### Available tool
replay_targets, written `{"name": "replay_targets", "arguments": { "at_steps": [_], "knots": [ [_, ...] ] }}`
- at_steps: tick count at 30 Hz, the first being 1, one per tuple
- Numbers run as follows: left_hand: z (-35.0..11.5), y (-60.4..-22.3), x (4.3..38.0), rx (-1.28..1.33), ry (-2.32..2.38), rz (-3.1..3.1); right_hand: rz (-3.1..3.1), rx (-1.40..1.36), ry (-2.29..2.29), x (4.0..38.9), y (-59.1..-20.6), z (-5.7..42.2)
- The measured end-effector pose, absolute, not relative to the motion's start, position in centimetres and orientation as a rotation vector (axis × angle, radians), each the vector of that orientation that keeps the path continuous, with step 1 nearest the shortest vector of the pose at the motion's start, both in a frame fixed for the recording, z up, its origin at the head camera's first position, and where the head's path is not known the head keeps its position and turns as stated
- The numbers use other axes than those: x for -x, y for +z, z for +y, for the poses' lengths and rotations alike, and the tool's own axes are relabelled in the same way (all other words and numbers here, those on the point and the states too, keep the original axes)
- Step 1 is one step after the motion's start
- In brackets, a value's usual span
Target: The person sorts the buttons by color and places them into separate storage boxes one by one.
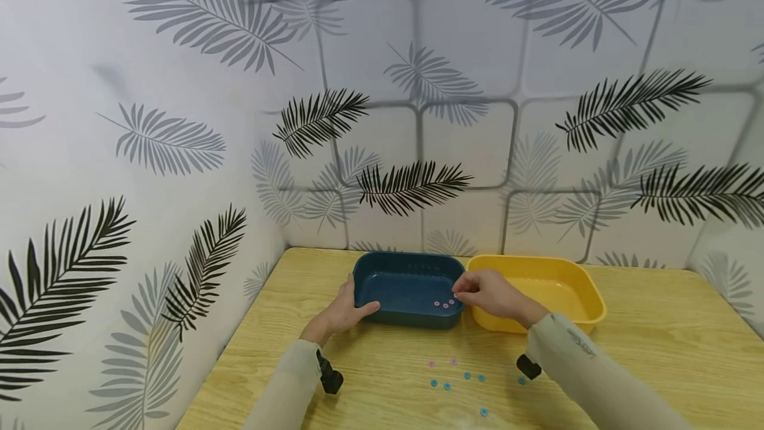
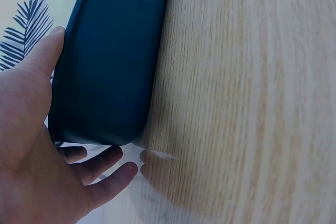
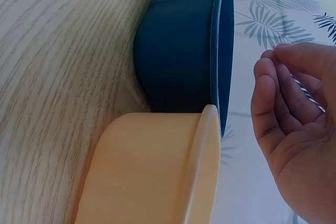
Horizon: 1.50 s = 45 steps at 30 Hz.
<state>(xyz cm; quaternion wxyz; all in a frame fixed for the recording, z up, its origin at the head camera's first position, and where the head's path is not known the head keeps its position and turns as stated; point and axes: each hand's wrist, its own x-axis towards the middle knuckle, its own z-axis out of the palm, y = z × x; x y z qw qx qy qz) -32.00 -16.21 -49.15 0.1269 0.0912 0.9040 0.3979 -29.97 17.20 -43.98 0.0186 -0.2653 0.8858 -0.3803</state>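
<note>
You seem to be sorting pink buttons (image 1: 445,306) into the blue tray (image 1: 394,289), whose long axis runs nine to three o'clock. Above its three o'clock end your right hand (image 1: 489,290) pinches what looks like another pink button (image 1: 455,295), too small to tell its facing. Your left hand (image 1: 340,314), fingers spread, braces the eight o'clock corner. Next likely calls for a low release.

Left grip (image 2: 37,153), blue bin (image 2: 113,61) (thumb (image 2: 44,51) against rim (image 2: 81,3)), wooden table (image 2: 241,98)
</note>
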Motion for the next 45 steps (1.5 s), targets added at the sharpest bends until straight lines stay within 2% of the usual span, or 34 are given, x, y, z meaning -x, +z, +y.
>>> {"name": "replay_targets", "arguments": {
  "at_steps": [23,29,45],
  "knots": [
    [-16.2,-49.4,32.0,-0.296,1.174,2.626,2.659,0.671,-1.285,31.9,-45.8,15.4],
    [-16.2,-49.3,32.0,-0.287,1.163,2.63,2.653,0.55,-1.302,32.4,-45.5,15.2],
    [-16.4,-49.5,32.3,-0.288,1.16,2.631,2.755,0.47,-1.236,34.0,-45.6,15.1]
  ]
}}
